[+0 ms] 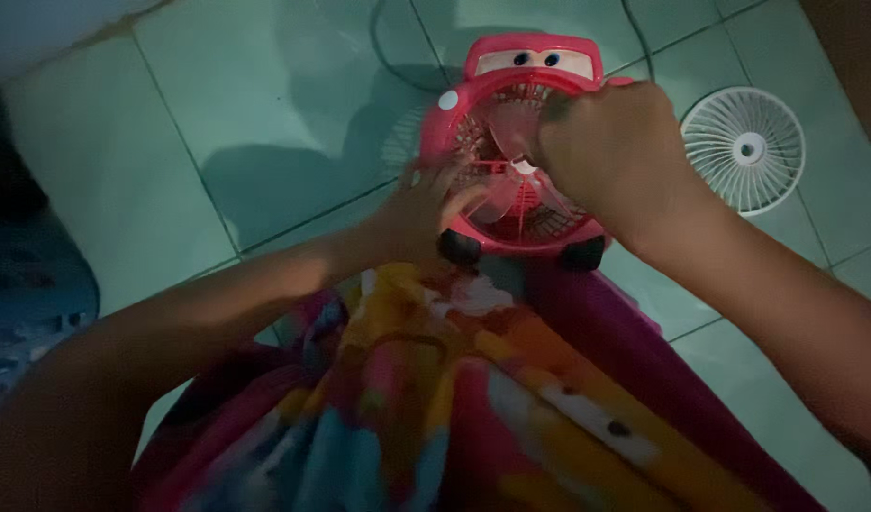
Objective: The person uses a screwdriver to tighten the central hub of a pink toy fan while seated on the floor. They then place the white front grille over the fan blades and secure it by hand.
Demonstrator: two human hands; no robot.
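While both arms reach forward over a brightly patterned cloth draped across the lap, everything here can be placed from one landmark: the red car-shaped fan lying on the pale green tiled floor, its front open and its translucent pink blades exposed.

Far to the fan's left, a dark, blurred heap sits at the frame's edge; it is too dim to identify. Between it and the fan lies a wide stretch of tile.

At the fan's lower left rim, the left hand rests with fingers spread, touching the housing near one black wheel; it braces rather than clasps, fingers open against the body.

The fan's long axis runs away from the person, with the cartoon eyes at the far end and the two wheels at the near end, just touching the cloth.

Over the fan's right half, the right hand is curled closed at the hub where the blades meet. It appears to pinch something there, but the knuckles hide what it holds. This hand is the one on the blades; the left only steadies.

Right of the fan, apart from it, a white round grille lies flat on the tile. Dark cords trail beyond the fan's far end.
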